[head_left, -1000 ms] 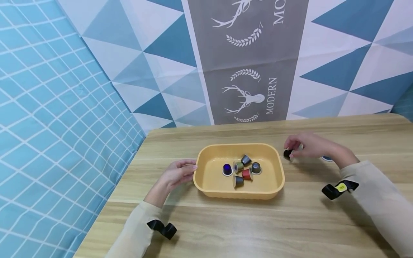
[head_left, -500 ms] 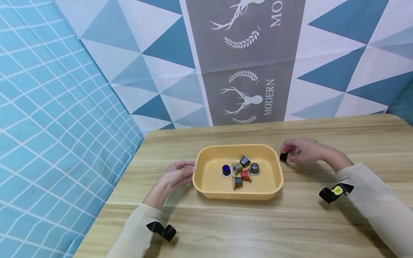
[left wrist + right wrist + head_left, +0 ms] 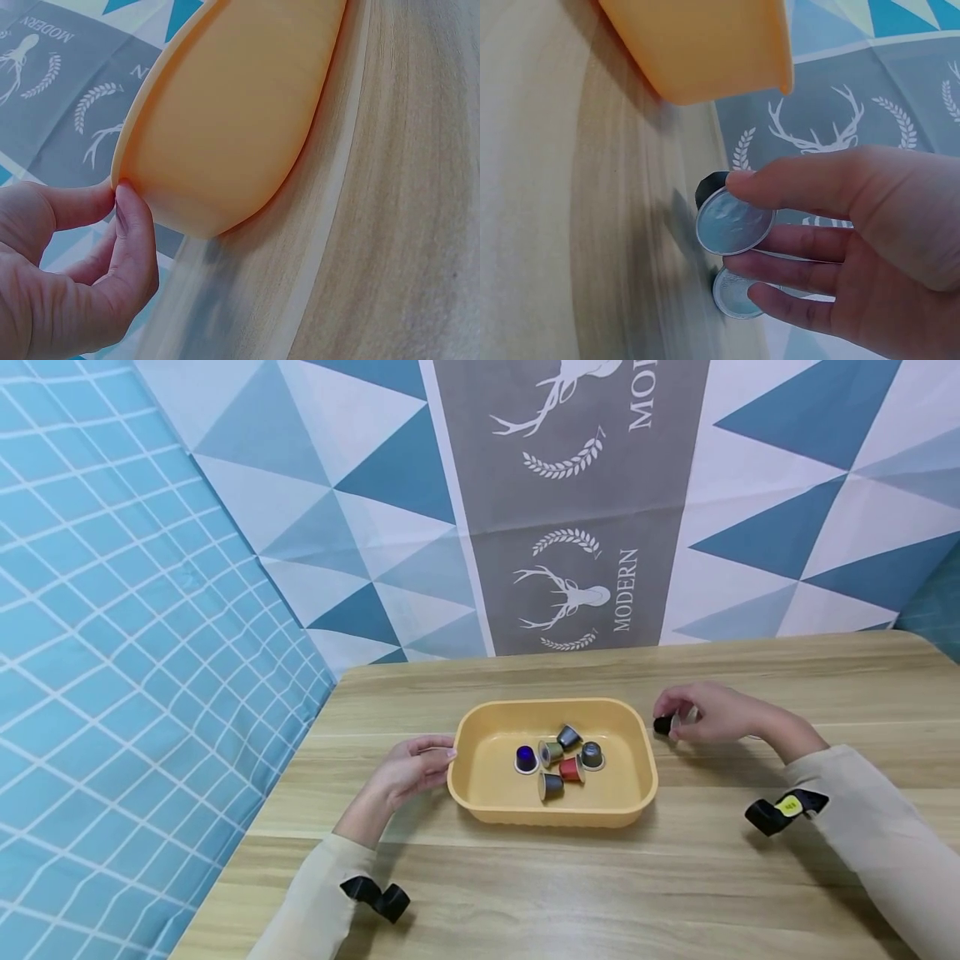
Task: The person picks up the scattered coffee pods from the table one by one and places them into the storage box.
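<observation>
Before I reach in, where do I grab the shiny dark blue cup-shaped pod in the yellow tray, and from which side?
Pinch the shiny dark blue cup-shaped pod by its sides, above its pale rim. Coming straight down looks best: it stands narrow end up, and the yellow rounded rectangular tray walls it in. Mind the olive-green pod close on its right.

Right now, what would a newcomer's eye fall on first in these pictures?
Probably the yellow tray near the head view's centre, with a red capsule and a blue capsule brightest among the six inside. Next come the left hand, pinching the tray's left end, and the right hand, pinching a black capsule just right of the tray.
</observation>
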A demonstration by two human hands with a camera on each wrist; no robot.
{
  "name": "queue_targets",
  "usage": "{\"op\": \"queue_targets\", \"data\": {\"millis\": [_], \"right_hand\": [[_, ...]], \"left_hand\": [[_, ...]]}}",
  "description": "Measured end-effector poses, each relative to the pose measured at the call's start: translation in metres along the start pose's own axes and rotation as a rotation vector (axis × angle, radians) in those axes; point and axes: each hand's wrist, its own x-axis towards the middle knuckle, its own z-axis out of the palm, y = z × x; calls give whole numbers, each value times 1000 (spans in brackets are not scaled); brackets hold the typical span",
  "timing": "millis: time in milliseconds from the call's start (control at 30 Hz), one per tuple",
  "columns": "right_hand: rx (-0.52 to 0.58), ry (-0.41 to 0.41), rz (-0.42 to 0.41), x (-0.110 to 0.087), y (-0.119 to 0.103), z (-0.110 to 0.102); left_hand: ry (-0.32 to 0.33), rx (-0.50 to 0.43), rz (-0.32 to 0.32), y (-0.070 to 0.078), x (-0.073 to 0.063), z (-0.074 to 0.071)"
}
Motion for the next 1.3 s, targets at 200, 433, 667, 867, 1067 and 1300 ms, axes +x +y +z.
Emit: {"op": "queue_targets", "data": {"millis": [200, 433, 667, 867, 1067, 1300], "right_hand": [[6, 67, -15, -1, 0, 2], [-2, 124, -28, 1, -5, 1], [-17, 137, -5, 1, -13, -9], [0, 118, 12, 1, -21, -22], [9, 125, 15, 5, -29, -30], [-14, 162, 8, 10, -36, -33]], "left_hand": [[3, 0, -1, 0, -1, 0], [-3, -4, 3, -1, -1, 0], [-3, -4, 7, -1, -1, 0], [-6, -8, 8, 0, 0, 0], [-4, -3, 10, 0, 0, 0], [12, 3, -7, 0, 0, 1]]}}
